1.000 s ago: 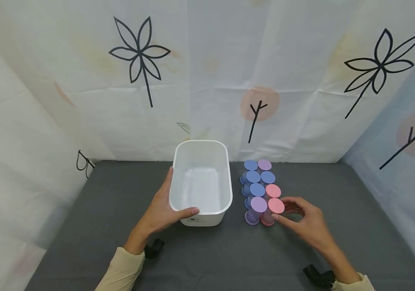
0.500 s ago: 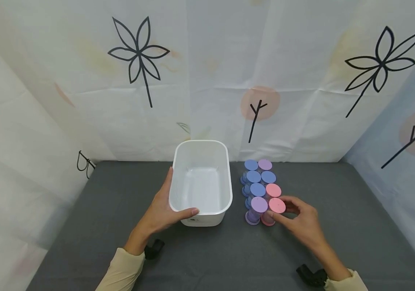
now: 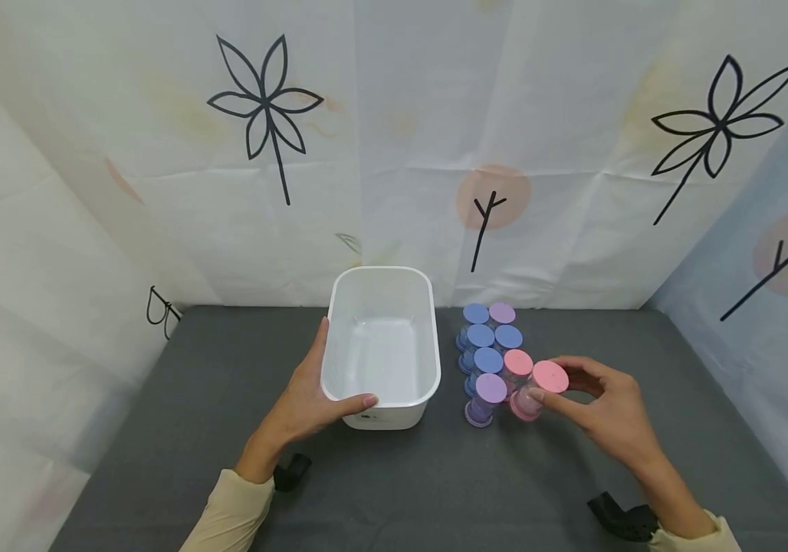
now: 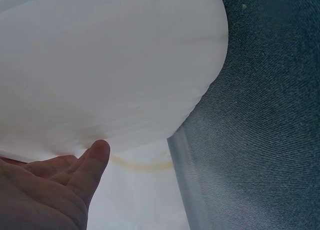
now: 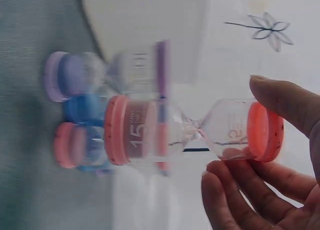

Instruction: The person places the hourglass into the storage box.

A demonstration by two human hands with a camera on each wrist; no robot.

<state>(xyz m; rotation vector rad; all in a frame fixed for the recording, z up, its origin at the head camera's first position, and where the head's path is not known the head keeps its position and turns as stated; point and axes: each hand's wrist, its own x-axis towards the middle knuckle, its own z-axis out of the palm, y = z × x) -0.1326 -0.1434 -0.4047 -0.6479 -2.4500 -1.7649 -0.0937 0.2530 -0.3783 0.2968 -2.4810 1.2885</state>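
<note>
A pink-capped hourglass (image 3: 549,377), marked 15 in the right wrist view, is pinched between the thumb and fingers of my right hand (image 3: 604,402). It tilts, with its lower cap close over the dark cloth. Beside it stand several other hourglasses in two rows: blue ones (image 3: 488,360), purple ones (image 3: 490,389) and one pink hourglass (image 3: 518,363). My left hand (image 3: 304,402) grips the near left corner of a white plastic tub (image 3: 380,416), thumb along the front rim and fingers against the left wall. The tub's inside is bare.
A dark grey cloth (image 3: 421,491) covers the table. Patterned white fabric (image 3: 401,138) hangs right behind the tub and hourglasses, with more fabric at the left and right sides. Black wrist mounts (image 3: 622,519) sit on both wrists.
My right hand has taken hold of the nearest pink hourglass and drawn it right, out of the row, tilting it. The left hand and tub have stayed put.
</note>
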